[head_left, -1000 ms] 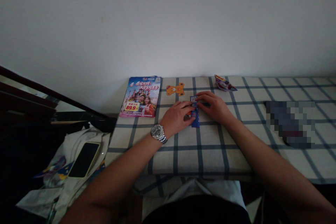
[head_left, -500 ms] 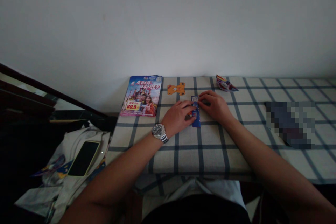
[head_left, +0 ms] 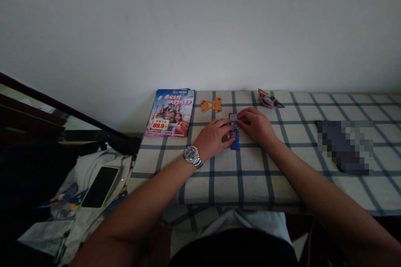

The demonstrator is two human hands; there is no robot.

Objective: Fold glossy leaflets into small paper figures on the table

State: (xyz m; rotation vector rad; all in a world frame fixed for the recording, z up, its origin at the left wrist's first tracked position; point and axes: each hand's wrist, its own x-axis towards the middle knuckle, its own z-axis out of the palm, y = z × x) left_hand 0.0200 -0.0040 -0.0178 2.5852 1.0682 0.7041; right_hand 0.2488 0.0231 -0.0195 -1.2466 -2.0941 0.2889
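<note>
A narrow blue folded paper flyer (head_left: 236, 145) with a QR code at its far end lies on the checked cloth between my hands. My left hand (head_left: 213, 137), a steel watch at its wrist, holds the strip from the left; its fingertips and thumb rest on the paper, and some coloured print shows between them. From the right, my right hand (head_left: 257, 126) pinches the strip's edge near the QR code, thumb and forefinger close together. Part of the paper is hidden under the fingers. Just beyond lies a flat orange bear cutout (head_left: 211, 104).
A stack of printed flyers (head_left: 171, 112) sits at the table's left. Near the wall stands a folded colourful paper piece (head_left: 269, 99). A dark blurred-out object (head_left: 341, 146) lies to the right. Off the table's left side, a phone (head_left: 100, 187) rests on a pale bag (head_left: 78, 225).
The whole view has shifted very slightly. Both hands keep almost the same hold on the folded flyer.
</note>
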